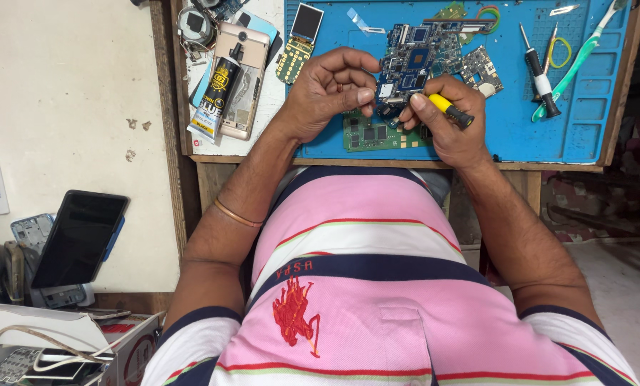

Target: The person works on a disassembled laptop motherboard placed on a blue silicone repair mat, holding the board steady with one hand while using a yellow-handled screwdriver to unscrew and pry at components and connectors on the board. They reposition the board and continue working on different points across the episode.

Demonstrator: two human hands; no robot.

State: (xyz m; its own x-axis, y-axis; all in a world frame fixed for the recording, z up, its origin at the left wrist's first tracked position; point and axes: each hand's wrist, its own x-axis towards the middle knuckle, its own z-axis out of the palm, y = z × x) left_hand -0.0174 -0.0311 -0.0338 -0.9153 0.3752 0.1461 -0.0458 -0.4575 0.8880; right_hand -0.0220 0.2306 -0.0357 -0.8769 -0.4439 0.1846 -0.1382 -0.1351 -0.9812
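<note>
The left hand (327, 89) pinched one dark blue circuit board (409, 61); the right hand (452, 118) gripped one yellow-handled screwdriver (450, 111). Two more screwdrivers (538, 68) lay on the blue mat (591, 107).

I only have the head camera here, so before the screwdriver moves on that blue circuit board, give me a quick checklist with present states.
1. Left hand steadies the blue circuit board: ok.
2. Right hand grips the yellow-handled screwdriver: ok.
3. Screwdriver tip seated on a screw: cannot tell, fingers hide it.
4. Board over the blue work mat: ok.
5. Green circuit board lies right under the hands, crowding the spot: not ok.
6. Spare screwdriver on the mat: ok.
</note>
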